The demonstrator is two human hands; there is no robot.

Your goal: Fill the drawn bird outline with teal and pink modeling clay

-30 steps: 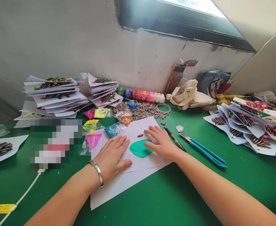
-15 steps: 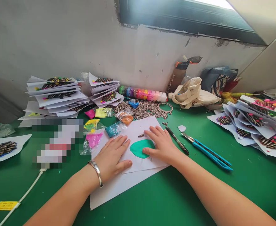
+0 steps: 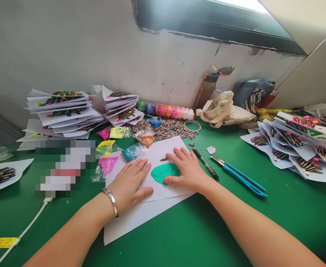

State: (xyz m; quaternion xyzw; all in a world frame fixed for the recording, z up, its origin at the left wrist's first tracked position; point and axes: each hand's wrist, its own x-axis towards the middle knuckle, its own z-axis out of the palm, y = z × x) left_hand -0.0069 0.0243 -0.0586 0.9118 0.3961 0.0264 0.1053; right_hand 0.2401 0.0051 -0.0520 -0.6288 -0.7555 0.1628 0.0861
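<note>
Two overlapping sheets of white paper (image 3: 124, 226) lie on the green table. A flat oval of teal clay (image 3: 163, 172) is spread on the upper sheet. My left hand (image 3: 131, 181), with a silver bangle (image 3: 111, 202) at the wrist, rests flat on the paper left of the oval. My right hand (image 3: 189, 170) lies with fingers spread at the oval's right side, its thumb on the clay's lower edge. A single sunflower seed (image 3: 164, 159) sits just above the clay. Neither hand holds anything.
Right of the paper lie a black pen (image 3: 206, 163) and a blue utility knife (image 3: 240, 176). Behind are bagged clay (image 3: 131, 152), a heap of sunflower seeds (image 3: 174, 128) and a bottle (image 3: 206, 89). Stacked seed pictures stand left (image 3: 65, 118) and right (image 3: 290, 144).
The whole view has shifted slightly, so everything sits a little further left. Both hands keep nearly the same place on the paper.
</note>
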